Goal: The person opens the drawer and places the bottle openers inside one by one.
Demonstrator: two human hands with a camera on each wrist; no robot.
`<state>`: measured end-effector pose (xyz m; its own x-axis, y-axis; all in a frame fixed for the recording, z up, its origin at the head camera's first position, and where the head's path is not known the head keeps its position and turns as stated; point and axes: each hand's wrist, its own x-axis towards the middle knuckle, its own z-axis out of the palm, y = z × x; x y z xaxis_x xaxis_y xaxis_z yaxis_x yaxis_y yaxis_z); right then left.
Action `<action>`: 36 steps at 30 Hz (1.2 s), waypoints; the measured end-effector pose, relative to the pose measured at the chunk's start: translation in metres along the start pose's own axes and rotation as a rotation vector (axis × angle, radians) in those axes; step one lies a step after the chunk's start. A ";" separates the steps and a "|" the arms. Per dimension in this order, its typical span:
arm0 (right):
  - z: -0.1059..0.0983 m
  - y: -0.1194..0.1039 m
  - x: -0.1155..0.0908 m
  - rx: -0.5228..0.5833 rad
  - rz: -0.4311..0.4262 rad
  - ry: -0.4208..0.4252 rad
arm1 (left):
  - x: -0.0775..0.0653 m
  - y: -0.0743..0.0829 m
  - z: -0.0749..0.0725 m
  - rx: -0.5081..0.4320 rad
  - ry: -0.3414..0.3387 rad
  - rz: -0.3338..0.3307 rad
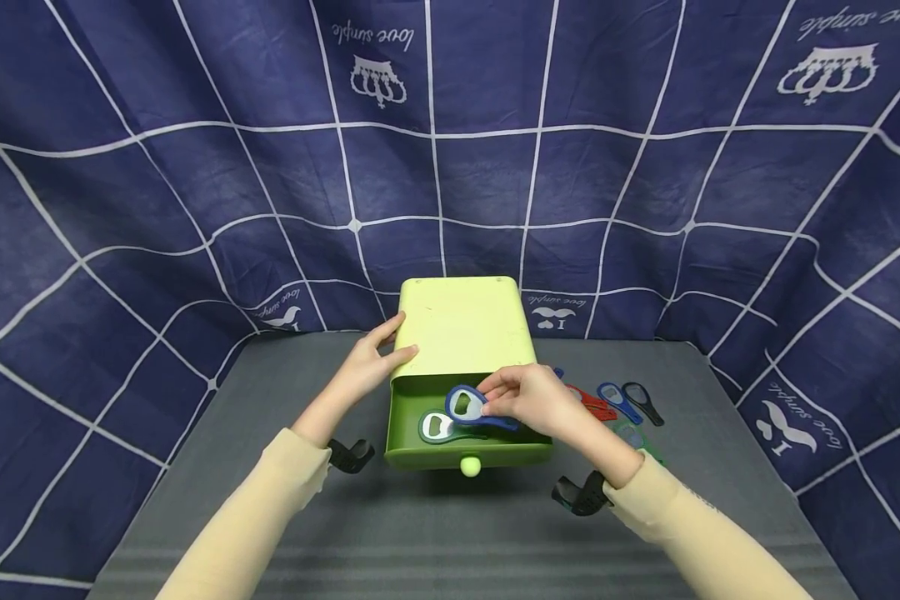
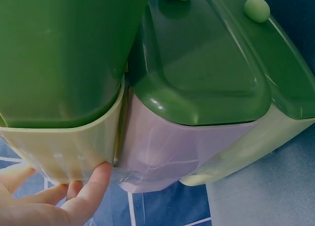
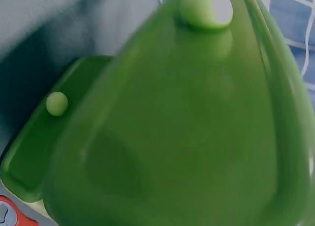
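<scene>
A pale yellow-green drawer cabinet (image 1: 465, 325) stands mid-table, its green top drawer (image 1: 435, 457) pulled out towards me. My left hand (image 1: 366, 364) rests against the cabinet's left side, thumb at the top edge; in the left wrist view its fingertips touch the side wall. Over the drawer, my right hand (image 1: 528, 396) pinches a blue bottle opener (image 1: 453, 406) between thumb and fingers. A green bottle opener (image 1: 427, 427) lies inside the drawer, partly covered by the blue one. The right wrist view is filled by the drawer front (image 3: 182, 113), and the right hand is hidden there.
Right of the cabinet lie more bottle openers: red (image 1: 596, 406), blue (image 1: 621, 402), black (image 1: 645, 404) and green (image 1: 632, 433), partly behind the right forearm. Lower drawers (image 2: 206, 73) with round knobs are closed. A dark blue checked curtain (image 1: 487, 175) hangs behind the grey table (image 1: 307, 517).
</scene>
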<state>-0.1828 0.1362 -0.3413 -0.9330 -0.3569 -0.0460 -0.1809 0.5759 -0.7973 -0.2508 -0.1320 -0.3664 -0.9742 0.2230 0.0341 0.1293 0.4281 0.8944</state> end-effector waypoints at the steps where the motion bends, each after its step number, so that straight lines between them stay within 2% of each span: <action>1: 0.002 -0.001 -0.001 -0.011 0.010 -0.003 | -0.001 0.000 0.000 -0.004 -0.001 -0.003; 12: 0.011 0.006 0.008 -0.056 0.099 -0.097 | -0.002 0.001 0.001 -0.030 -0.007 -0.009; 23: 0.013 0.008 0.008 -0.129 0.062 -0.058 | -0.001 0.000 0.001 -0.043 -0.006 -0.001; 31: -0.008 0.007 -0.010 -0.031 0.001 -0.044 | -0.001 0.000 0.001 -0.048 -0.004 -0.003; 36: -0.030 0.017 -0.022 0.018 -0.041 0.012 | 0.000 0.000 0.001 -0.058 -0.002 -0.007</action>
<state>-0.1749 0.1756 -0.3355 -0.9288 -0.3706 -0.0062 -0.2131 0.5477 -0.8090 -0.2508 -0.1309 -0.3675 -0.9747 0.2220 0.0274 0.1119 0.3782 0.9190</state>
